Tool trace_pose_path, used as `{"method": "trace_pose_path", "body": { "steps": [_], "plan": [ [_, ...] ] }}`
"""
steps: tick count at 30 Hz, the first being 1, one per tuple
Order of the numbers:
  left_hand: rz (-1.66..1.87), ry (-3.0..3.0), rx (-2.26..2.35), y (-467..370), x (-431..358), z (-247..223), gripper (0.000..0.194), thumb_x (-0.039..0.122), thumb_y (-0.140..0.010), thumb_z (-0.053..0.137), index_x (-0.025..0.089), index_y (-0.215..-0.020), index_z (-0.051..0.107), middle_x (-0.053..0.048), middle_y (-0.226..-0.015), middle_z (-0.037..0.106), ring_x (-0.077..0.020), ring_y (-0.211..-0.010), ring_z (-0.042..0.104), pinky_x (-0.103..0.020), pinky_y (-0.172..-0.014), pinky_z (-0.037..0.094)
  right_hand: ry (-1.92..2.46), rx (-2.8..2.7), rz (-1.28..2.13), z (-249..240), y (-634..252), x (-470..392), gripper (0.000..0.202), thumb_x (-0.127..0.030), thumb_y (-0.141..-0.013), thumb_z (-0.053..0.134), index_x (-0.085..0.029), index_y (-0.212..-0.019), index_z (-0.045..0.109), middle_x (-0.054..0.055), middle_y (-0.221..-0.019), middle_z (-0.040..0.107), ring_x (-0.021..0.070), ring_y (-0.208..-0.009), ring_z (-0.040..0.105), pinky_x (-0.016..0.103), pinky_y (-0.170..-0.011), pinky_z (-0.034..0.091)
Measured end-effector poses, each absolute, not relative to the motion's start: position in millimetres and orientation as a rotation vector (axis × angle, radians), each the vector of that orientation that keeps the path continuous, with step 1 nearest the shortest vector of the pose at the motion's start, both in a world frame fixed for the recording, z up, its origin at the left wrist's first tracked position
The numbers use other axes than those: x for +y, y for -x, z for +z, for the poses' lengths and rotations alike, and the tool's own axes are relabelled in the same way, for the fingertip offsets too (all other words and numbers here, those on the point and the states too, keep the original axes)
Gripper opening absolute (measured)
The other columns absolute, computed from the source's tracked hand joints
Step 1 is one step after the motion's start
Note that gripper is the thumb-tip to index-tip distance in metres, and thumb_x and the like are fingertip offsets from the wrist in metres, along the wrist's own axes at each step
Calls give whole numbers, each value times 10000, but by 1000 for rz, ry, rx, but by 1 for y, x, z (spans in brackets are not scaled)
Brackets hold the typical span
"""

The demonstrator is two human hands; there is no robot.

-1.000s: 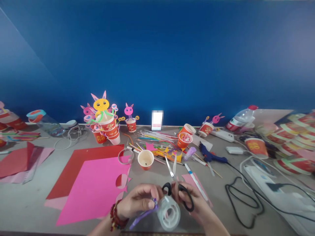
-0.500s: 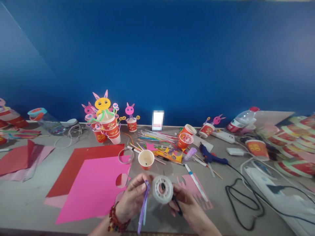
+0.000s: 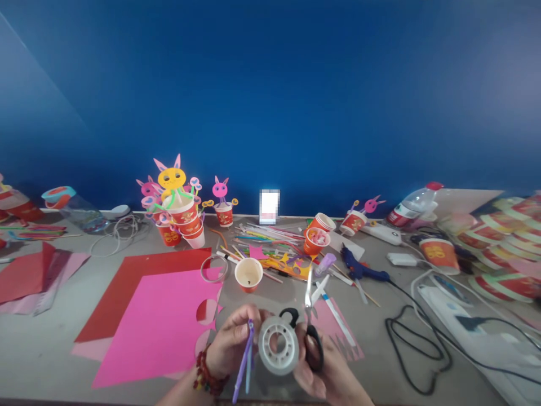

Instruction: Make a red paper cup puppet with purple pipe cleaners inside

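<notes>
Nearer to us than the open cup [image 3: 249, 269], our right hand [image 3: 321, 369] is curled around a black handle of the scissors [image 3: 308, 307]. The blades stand parted, pointing away to the right of the cup; we judge they are carried this way to leave the fingertips some freedom. Our left hand [image 3: 232, 341] is pinched nearly closed on the upper end of a purple straw [image 3: 243, 369], a paler length hanging beside it, likely to steady that end. The tape roll [image 3: 279, 362] sits between both hands, on the cup's near side, turned face toward us; which fingers bear it we cannot tell.

Across the worktop [image 3: 34, 349], a pink sheet [image 3: 156, 327] lies left of the cup, over a red sheet [image 3: 118, 287]. Stacked cups [image 3: 182, 215] stand behind and left of it, a glue gun [image 3: 367, 272] to its right. Closer on that right side, the notched paper [image 3: 327, 324] and marker [image 3: 338, 317] crowd the scissors, while the cup itself limits forward reach
</notes>
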State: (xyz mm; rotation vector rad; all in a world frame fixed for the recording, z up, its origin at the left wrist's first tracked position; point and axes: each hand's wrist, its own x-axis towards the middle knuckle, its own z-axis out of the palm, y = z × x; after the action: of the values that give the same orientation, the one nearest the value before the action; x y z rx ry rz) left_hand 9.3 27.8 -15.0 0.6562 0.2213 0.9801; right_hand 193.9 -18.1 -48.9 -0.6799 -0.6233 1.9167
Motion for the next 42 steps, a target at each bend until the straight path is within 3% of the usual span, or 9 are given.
{"method": "trace_pose_path", "body": {
  "steps": [6, 11, 13, 15, 17, 20, 28, 36, 42],
  "plan": [
    [983, -533, 288, -13, 20, -20, 310, 401, -731, 840, 166, -725, 637, -14, -729, 612, -131, -679, 576, -226, -636, 414, 1044, -810, 1560, -46, -195, -11, 501, -557, -589, 907, -199, -768, 607, -10, -620, 626, 97, -425, 508, 187, -363, 420],
    [944, -504, 351, -15, 20, -21, 304, 384, -716, 863, 163, -752, 658, -2, -730, 626, -109, -639, 575, -207, -605, 409, 1097, -869, 1309, -39, -192, -8, 487, -533, -569, 919, -213, -858, 693, 62, -849, 722, 198, -674, 645, 302, -651, 574],
    [967, -461, 438, -15, 22, -20, 267, 346, -722, 866, 170, -762, 669, 5, -747, 651, -102, -649, 590, -203, -629, 427, 1109, -874, 1308, -42, -193, -7, 493, -520, -541, 932, -205, -856, 721, 61, -813, 716, 219, -706, 648, 310, -674, 565],
    [1015, -427, 518, -16, 26, -19, 240, 319, -721, 871, 184, -778, 681, 10, -788, 684, -108, -701, 623, -206, -682, 458, 1139, -849, 1308, -46, -196, -6, 458, -487, -548, 936, -203, -843, 730, 41, -741, 690, 196, -653, 613, 273, -595, 527],
    [1063, -423, 558, -16, 30, -20, 230, 308, -721, 871, 195, -792, 685, 14, -809, 700, -122, -769, 649, -229, -769, 488, 1161, -848, 1297, -50, -201, -7, 397, -469, -630, 899, -205, -874, 729, 37, -747, 682, 174, -632, 585, 244, -546, 482],
    [1116, -452, 573, -18, 34, -24, 223, 311, -736, 857, 195, -798, 677, 15, -807, 702, -135, -816, 658, -268, -856, 507, 1194, -987, 1306, -51, -209, -14, 364, -467, -704, 846, -191, -904, 719, 63, -806, 691, 187, -700, 602, 263, -610, 491],
    [1216, -507, 653, -19, 33, -21, 210, 295, -746, 849, 200, -795, 667, -5, -924, 742, -135, -907, 692, -228, -886, 530, 1163, -1260, 1694, -49, -199, -40, 642, -804, -620, 689, -185, -703, 540, -24, -587, 512, 106, -508, 457, 221, -490, 363],
    [1232, -484, 620, -21, 27, -25, 234, 348, -751, 846, 217, -819, 663, -18, -1018, 748, -182, -1082, 677, -320, -1028, 509, 1209, -1279, 1682, -55, -186, -38, 636, -815, -645, 657, -217, -684, 442, -68, -544, 423, 83, -481, 388, 205, -468, 286],
    [1240, -498, 599, -22, 25, -24, 221, 320, -754, 847, 216, -797, 656, 8, -887, 717, -151, -986, 680, -298, -1022, 502, 1210, -1242, 1665, -45, -180, -37, 613, -785, -668, 666, -217, -704, 439, -59, -594, 436, 94, -519, 416, 211, -499, 329]
  ]
}}
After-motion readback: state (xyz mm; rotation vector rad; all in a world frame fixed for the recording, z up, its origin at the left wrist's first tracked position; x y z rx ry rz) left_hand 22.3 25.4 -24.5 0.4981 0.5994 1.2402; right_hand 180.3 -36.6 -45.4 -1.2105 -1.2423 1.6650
